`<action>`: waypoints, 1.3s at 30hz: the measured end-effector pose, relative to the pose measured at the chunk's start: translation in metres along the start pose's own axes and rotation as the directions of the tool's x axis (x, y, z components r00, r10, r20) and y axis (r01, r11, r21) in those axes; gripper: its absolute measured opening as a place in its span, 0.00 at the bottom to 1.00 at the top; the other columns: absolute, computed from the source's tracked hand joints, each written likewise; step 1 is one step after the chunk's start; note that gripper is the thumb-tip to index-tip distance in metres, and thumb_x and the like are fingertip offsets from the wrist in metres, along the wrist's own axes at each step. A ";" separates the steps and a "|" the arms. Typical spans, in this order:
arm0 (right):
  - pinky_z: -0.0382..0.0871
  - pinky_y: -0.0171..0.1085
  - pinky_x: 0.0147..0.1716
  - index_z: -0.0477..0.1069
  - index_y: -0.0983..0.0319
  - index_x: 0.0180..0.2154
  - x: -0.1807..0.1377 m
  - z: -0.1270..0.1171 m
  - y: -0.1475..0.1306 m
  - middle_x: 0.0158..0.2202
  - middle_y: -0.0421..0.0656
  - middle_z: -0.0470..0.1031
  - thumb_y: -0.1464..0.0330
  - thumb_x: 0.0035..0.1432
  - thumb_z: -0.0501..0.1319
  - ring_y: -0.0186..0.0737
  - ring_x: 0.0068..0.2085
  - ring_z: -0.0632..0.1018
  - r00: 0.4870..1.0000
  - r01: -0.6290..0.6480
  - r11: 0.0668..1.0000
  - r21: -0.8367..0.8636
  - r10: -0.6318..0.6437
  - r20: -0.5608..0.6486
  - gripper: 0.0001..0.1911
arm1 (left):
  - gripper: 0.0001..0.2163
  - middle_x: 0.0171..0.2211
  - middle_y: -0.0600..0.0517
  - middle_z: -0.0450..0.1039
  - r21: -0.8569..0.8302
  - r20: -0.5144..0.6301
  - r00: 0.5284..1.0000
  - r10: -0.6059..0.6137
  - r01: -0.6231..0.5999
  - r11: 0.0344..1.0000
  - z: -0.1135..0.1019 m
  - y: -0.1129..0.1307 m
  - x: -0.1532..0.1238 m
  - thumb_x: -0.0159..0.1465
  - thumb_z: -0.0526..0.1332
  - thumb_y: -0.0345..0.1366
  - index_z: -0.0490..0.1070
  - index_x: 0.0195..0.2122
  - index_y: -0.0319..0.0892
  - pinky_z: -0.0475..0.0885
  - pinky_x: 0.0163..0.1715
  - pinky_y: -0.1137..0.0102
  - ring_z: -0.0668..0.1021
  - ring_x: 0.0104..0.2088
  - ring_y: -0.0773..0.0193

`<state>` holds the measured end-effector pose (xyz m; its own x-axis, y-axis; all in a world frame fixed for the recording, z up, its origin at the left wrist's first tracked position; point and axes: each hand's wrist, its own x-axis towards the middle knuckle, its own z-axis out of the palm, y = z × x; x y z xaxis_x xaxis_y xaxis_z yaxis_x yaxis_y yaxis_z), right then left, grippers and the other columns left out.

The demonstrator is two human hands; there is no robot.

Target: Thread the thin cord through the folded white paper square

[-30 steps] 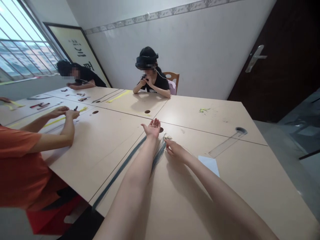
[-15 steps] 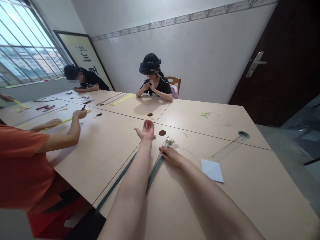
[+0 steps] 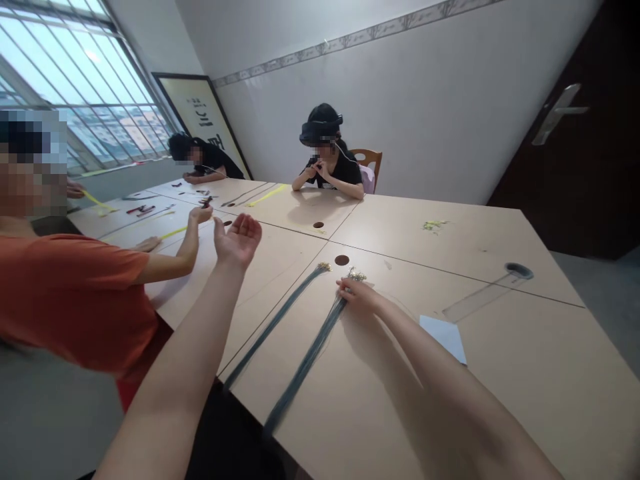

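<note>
My left hand [image 3: 239, 239] is raised over the table with its palm turned up. Its fingers and thumb are apart and nothing is in it. My right hand [image 3: 356, 293] is low at the far end of a bundle of thin grey wires [image 3: 313, 353], its fingers closed on wires just below a cluster of small gold and silver metal ends [image 3: 357, 274]. How many wires are in its fingers I cannot tell. To its left lies a second grey wire bundle [image 3: 280, 317], also with metal tips [image 3: 325, 267]. Both bundles reach the table's near edge.
A white paper [image 3: 444, 339] lies right of my right arm. Round cable holes [image 3: 342, 260] pierce the tabletop [image 3: 525, 373]. Yellow-green scraps [image 3: 434, 226] lie farther off. A person in orange [image 3: 75, 293] works close on my left; two others sit across the table.
My left hand has swung left and up, away from the bundles, uncovering the left one. My right hand stays by the right bundle's metal ends. The view has shifted, and more of the person in orange shows.
</note>
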<state>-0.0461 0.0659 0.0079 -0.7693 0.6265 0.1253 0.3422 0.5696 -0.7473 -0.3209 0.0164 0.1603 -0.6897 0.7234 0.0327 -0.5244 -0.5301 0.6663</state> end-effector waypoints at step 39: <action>0.63 0.36 0.35 0.72 0.58 0.31 -0.125 -0.185 -0.133 0.41 0.39 0.73 0.53 0.54 0.56 0.36 0.39 0.72 0.893 -0.040 0.994 -0.105 -0.012 -0.450 0.16 | 0.07 0.27 0.52 0.70 0.281 0.946 0.324 0.006 -0.831 0.480 0.135 -0.080 -0.185 0.58 0.60 0.38 0.75 0.31 0.40 0.64 0.26 0.75 0.68 0.26 0.74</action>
<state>0.1041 0.0103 0.2129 -0.4486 0.7920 0.4141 0.4271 0.5970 -0.6791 -0.0842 -0.0154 0.2012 0.2463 0.6496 0.7193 0.4615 -0.7312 0.5023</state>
